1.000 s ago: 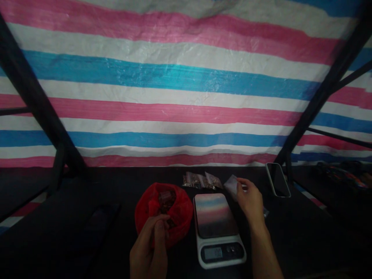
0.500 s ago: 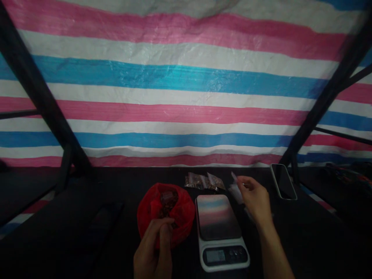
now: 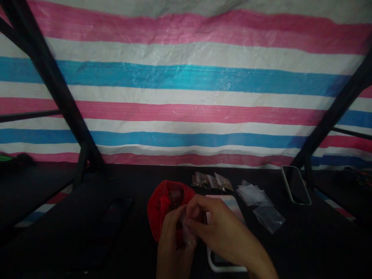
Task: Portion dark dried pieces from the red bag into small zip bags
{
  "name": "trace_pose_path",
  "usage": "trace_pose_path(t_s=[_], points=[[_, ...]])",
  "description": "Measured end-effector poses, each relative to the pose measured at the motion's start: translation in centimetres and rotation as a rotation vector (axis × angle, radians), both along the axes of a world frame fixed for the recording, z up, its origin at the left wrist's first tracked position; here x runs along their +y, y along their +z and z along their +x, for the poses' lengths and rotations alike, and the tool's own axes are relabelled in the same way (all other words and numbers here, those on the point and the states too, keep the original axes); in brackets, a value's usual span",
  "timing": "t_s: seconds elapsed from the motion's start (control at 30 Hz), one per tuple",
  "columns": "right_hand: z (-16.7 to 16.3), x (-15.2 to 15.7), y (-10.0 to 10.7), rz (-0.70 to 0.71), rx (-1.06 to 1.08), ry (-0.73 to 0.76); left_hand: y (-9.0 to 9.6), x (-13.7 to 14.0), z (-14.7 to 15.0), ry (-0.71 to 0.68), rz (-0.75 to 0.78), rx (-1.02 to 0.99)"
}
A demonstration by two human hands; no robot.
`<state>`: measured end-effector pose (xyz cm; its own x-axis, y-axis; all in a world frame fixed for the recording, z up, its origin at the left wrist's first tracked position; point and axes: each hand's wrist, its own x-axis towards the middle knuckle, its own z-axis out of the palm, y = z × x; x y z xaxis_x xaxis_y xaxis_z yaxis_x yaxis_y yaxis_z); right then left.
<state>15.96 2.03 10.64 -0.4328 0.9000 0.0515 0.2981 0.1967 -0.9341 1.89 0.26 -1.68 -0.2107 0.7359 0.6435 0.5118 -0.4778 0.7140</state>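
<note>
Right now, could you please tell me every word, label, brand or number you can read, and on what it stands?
No text can be read in this view.
Scale: display mostly hidden by the right hand; no digits legible.
Filled packets: too small and dark to read any print.
Phone: dark screen, no legible characters.
Loose clear bags: no readable label.

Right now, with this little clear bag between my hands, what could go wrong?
The clear bag looks thin and limp between your left hand and right hand, so it might slip or crumple.

The red bag sits right by your hands with its mouth open, so a nudge could spill some contents.

Your right hand and forearm cover much of the scale in this view, so a low movement might bump it.
</note>
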Motion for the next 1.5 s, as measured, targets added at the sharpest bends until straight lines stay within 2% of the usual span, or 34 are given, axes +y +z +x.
trace_pose_path(t_s=[0.17, 0.37, 0.5, 0.73, 0.8, 0.97, 1.03, 1.13, 1.2, 1.27, 1.33, 1.37, 1.43, 1.5], points=[[0.6, -0.3, 0.6, -0.067, 0.034, -0.02, 0.5, -0.3, -1.1, -0.013, 0.074, 0.092], [0.6, -0.6, 0.4, 0.016, -0.098, -0.06, 0.5, -0.4, -1.9, -0.004, 0.082, 0.275], [0.2, -0.6, 0.7, 0.038, -0.154, -0.069, 1.5, -0.8, -1.9, -0.08, 0.062, 0.215], [-0.2, -0.9, 2.0, -0.101, -0.017, 0.041, 2.0, -1.1, -2.7, -0.227, 0.063, 0.014], [-0.3, -0.8, 1.8, -0.079, -0.06, 0.031, 1.9, -0.9, -2.8, -0.231, 0.092, 0.023], [-0.5, -1.0, 0.9, -0.01, -0.29, -0.058, 2.8, -0.6, -2.9, -0.165, 0.301, 0.188], [-0.5, -1.0, 0.8, -0.002, -0.341, -0.072, 3.2, -0.7, -2.9, -0.167, 0.301, 0.216], [-0.6, 0.1, 0.6, 0.025, -0.246, 0.01, 3.3, -1.1, -2.9, -0.128, 0.178, 0.087], [-1.1, 1.6, 0.0, 0.061, -0.108, 0.047, 3.1, -1.3, -3.1, -0.012, 0.022, -0.104], [-2.1, 3.3, -1.1, 0.148, -0.067, -0.064, 2.7, -1.3, -3.4, 0.12, -0.158, -0.264], [-3.6, 4.8, -2.6, 0.256, -0.201, -0.239, 2.4, -1.2, -3.7, 0.186, -0.312, -0.305], [-4.5, 5.3, -3.4, 0.284, -0.323, -0.276, 2.3, -1.1, -3.9, 0.189, -0.367, -0.277], [-6.1, 5.9, -4.8, 0.292, -0.521, -0.301, 2.1, -0.9, -4.3, 0.184, -0.445, -0.176], [-7.3, 6.0, -5.8, 0.282, -0.605, -0.307, 2.0, -0.8, -4.7, 0.193, -0.507, -0.082]])
